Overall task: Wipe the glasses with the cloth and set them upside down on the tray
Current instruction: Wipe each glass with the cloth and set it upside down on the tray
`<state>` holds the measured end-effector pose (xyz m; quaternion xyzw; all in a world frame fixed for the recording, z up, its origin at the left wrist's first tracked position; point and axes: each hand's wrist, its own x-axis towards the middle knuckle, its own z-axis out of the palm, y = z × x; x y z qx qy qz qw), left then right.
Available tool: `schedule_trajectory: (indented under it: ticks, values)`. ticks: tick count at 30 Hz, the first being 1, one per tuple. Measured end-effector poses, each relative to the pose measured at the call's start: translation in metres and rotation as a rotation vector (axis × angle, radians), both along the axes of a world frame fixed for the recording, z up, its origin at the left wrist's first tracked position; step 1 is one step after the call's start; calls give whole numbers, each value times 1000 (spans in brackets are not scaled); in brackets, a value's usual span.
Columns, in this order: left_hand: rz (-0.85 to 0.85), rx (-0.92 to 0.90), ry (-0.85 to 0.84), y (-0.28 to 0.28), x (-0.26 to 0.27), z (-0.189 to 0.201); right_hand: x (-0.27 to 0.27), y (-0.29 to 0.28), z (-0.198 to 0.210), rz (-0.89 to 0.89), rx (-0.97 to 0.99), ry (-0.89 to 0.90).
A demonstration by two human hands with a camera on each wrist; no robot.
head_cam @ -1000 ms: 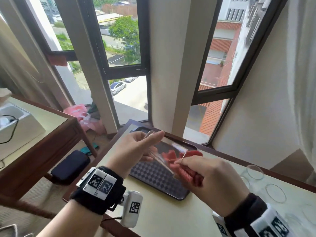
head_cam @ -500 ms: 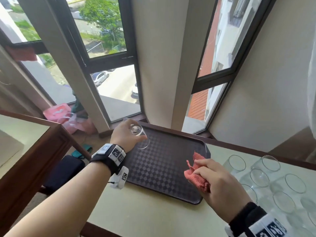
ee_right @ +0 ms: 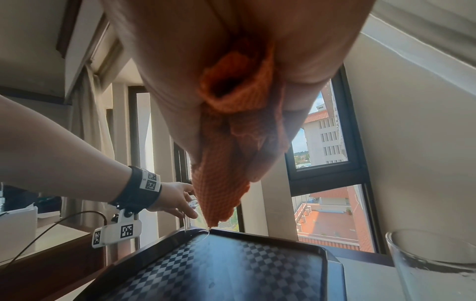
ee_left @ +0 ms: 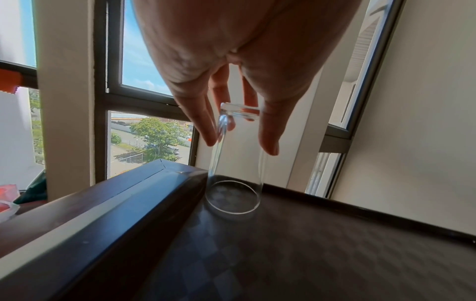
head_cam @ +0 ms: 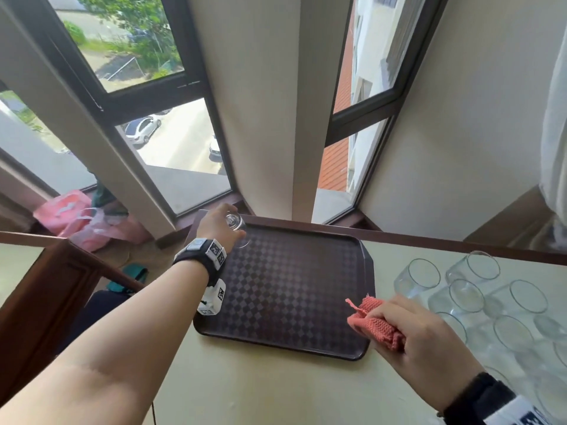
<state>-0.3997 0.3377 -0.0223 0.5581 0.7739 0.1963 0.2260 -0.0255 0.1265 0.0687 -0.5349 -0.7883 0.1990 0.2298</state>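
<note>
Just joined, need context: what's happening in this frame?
A person is wiping glasses and racking them on a tray. The left hand holds a clear glass upside down by its base, rim at or on the far left corner of the dark checkered tray. The right hand grips a bunched pink cloth near the tray's right edge. The other glasses stand upright on the table to the right. No other glass sits on the tray.

Upper-floor room, likely hotel or apartment: tall dark-framed windows (head_cam: 171, 127) overlook parked cars (head_cam: 142, 130) and red-roofed buildings (ee_right: 332, 224); curtain (head_cam: 555, 118), wood-trimmed surface (head_cam: 276, 394), pink bags (head_cam: 76, 222) on floor.
</note>
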Motion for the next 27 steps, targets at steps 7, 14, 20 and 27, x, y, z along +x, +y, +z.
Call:
schedule_trajectory:
  ticks: [7,14,20,27]
  values:
    - [-31,-46,60,12,6,-5,6,-4,-9,-32,-14,24]
    - [4,-109,145,-2,23,21,13,-9,14,-66,42,107]
    - [-180,363,26,-86,116,56,49,-17,69,-234,254,159]
    - [-747,228,-163,-158,251,36,110,-39,91,-359,333,125]
